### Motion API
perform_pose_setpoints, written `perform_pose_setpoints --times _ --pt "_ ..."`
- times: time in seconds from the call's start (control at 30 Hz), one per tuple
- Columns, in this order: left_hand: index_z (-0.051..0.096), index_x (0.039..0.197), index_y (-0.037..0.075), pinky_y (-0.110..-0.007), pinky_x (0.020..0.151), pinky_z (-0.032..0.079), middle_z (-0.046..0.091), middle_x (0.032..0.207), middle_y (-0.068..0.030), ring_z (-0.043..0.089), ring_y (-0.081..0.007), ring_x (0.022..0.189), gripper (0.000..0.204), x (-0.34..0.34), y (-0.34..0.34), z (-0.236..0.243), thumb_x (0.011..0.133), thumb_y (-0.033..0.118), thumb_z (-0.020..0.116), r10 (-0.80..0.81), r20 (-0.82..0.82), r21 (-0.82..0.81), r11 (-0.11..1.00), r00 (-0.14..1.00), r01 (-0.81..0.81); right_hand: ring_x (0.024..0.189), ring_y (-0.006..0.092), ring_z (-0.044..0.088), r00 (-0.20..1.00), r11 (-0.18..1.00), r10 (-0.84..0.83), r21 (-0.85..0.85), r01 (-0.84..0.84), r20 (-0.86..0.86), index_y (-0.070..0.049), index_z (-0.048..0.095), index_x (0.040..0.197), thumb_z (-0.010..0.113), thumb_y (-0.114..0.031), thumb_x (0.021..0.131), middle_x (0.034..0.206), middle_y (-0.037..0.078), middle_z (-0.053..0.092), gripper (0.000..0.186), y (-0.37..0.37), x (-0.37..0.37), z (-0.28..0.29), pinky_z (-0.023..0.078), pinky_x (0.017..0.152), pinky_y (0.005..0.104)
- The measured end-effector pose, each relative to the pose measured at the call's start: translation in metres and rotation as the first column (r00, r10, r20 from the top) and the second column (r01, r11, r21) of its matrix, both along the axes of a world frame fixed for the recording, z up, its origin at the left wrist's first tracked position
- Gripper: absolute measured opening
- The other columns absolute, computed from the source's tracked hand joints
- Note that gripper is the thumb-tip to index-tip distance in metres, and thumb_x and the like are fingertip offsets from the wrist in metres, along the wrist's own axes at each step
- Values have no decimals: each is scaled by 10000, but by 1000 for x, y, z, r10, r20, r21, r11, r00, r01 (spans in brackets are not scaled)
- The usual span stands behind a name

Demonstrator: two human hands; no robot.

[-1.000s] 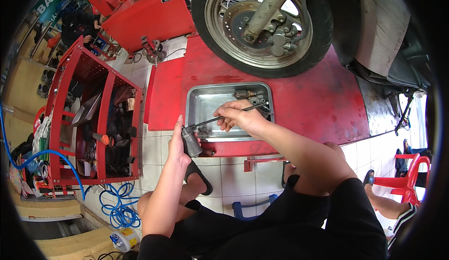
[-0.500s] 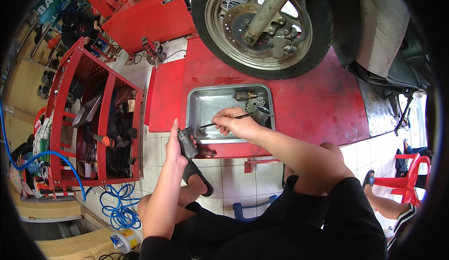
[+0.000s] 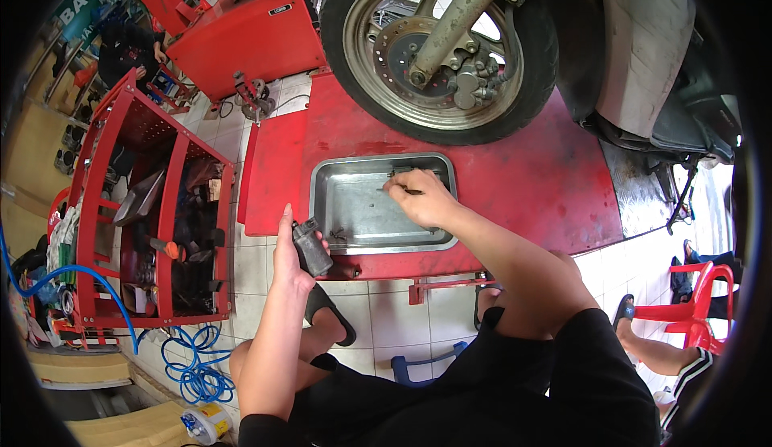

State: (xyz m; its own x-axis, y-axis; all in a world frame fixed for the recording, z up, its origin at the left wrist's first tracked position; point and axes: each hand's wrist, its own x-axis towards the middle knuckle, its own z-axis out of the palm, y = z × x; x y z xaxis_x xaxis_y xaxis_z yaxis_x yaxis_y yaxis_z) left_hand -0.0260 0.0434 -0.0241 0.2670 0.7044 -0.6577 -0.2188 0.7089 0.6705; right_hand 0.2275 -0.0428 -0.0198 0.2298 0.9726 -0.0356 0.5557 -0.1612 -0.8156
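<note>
In my left hand is a dark grey cylindrical metal part, held upright at a slight tilt beside the steel tray. My right hand is closed over the right half of that tray, pinching a dark thin tool, most of which its fingers hide. A few small dark pieces lie near the tray's front-left corner. Other metal parts at the back right of the tray are mostly behind my right hand.
The tray rests on a red platform below a motorbike's front wheel. Left are a red tool cart and blue hose. A red machine stands behind. Another person is back left; another's leg is right, near red chairs.
My right hand has moved upward in the tray, and the thin tool no longer points down-left toward the cylindrical part. My left hand still holds that part. The view has shifted slightly.
</note>
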Motion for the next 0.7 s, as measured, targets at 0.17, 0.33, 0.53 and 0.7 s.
perform_pose_setpoints --times 0.17,0.33,0.53,0.7 --pt "652 849 122 -348 553 514 614 667 -44 611 -214 572 551 2 -3 5 873 672 630 -19 31 -10 1000 999 19 854 347 708 996 997 63 -30 -65 -62 39 709 1096 532 -218 911 835 255 690 363 -3 -11 -5 531 811 397" --pt "652 854 115 -349 558 516 615 670 -49 615 -217 576 558 0 -2 1 873 672 631 -15 36 -10 1000 999 15 943 398 695 996 994 87 -59 -89 -31 6 732 1055 540 -229 912 952 251 706 335 -1 -15 -8 542 856 425" --pt "637 861 94 -364 549 528 623 678 -67 626 -223 577 558 -6 0 1 876 652 649 12 47 -10 1000 999 -11 922 369 713 989 981 118 -144 -131 -94 10 723 1087 545 -209 906 933 248 711 335 -6 -29 13 554 829 409" --pt "656 840 117 -352 553 525 628 679 -48 628 -217 580 550 -3 1 5 865 667 648 4 26 3 1000 1000 -4 905 365 712 965 978 203 -9 -207 -169 9 714 1106 548 -214 907 942 239 712 342 -12 -49 -17 547 822 416"
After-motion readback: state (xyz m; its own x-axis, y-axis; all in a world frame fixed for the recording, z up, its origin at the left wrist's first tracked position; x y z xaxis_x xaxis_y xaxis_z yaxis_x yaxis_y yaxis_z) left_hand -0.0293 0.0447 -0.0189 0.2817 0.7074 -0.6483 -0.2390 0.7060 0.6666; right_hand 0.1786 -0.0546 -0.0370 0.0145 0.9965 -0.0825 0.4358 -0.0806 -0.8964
